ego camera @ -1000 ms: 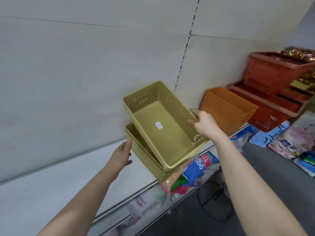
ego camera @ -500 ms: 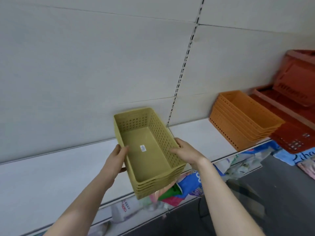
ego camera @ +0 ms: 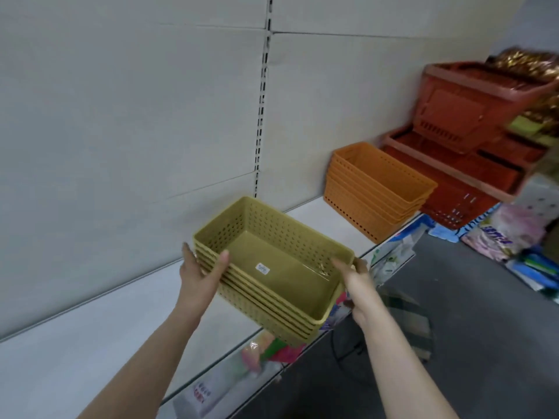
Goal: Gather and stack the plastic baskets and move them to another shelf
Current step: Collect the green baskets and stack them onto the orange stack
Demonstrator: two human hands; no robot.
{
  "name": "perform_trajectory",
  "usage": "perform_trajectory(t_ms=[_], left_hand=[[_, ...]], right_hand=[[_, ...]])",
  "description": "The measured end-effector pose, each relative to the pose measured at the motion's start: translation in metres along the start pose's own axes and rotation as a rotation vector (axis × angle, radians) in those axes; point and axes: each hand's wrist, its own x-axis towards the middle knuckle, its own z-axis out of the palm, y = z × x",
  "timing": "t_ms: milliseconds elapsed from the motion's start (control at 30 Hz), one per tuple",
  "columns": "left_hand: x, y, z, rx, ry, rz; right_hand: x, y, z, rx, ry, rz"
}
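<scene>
nested yellow baskets (ego camera: pixel 273 267) being held just above the white shelf (ego camera: pixel 90 328), tilted. left hand (ego camera: pixel 201 275) clamping one short end, thumb over the rim; right hand (ego camera: pixel 355 275) gripping the opposite end, probably bracing the stack for carrying. orange baskets (ego camera: pixel 378 189) sitting further right.

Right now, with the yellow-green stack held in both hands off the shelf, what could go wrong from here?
The stack of yellow-green baskets is tilted and gripped only at its two short ends by the left hand and right hand; the nested baskets could slip apart or drop. The stack of orange baskets sits near the shelf edge, so a swing to the right might knock it. Packaged goods below could catch the stack's low corner.
</scene>
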Motion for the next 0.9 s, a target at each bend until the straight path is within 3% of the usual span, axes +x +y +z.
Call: perform_trajectory(t_ms=[100, 233, 567, 700, 900], left_hand=[[0.022, 0.006, -0.006, -0.049, -0.042, 0.013], [0.026, 0.027, 0.003, -0.033, -0.110, 0.112], [0.068, 0.185, 0.131, -0.111, -0.355, 0.427], [0.101, 0.241, 0.202, -0.178, -0.384, 0.463], [0.157, 0.284, 0.289, -0.273, -0.360, 0.451]], right_hand=[[-0.016, 0.026, 0.011, 0.080, -0.066, 0.146], [-0.019, 0.023, -0.004, 0.072, -0.003, 0.113], [0.003, -0.146, -0.133, 0.207, 0.180, -0.348], [0.044, -0.203, -0.174, 0.284, 0.250, -0.470], [0.127, -0.238, -0.209, 0.270, 0.176, -0.568]])
